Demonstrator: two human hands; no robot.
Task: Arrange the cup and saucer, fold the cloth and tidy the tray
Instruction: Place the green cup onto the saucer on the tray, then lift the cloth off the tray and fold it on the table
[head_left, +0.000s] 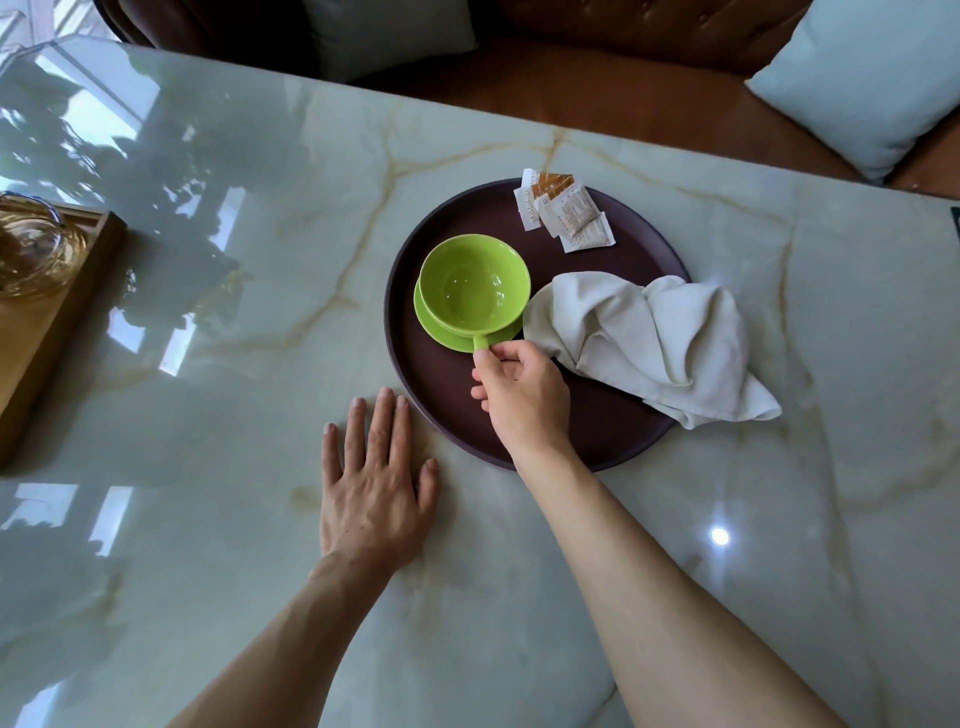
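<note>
A green cup stands upright on a matching green saucer on the left part of a round dark tray. My right hand pinches the cup's handle at its near side. A crumpled off-white cloth lies on the tray's right half and hangs over its rim onto the table. Several paper sachets lie in a loose pile at the tray's far edge. Just left of the tray, my left hand rests flat on the table with its fingers spread.
The marble table is glossy with reflections. A wooden tray holding a glass vessel sits at the left edge. Beyond the far table edge is a brown sofa with pale cushions.
</note>
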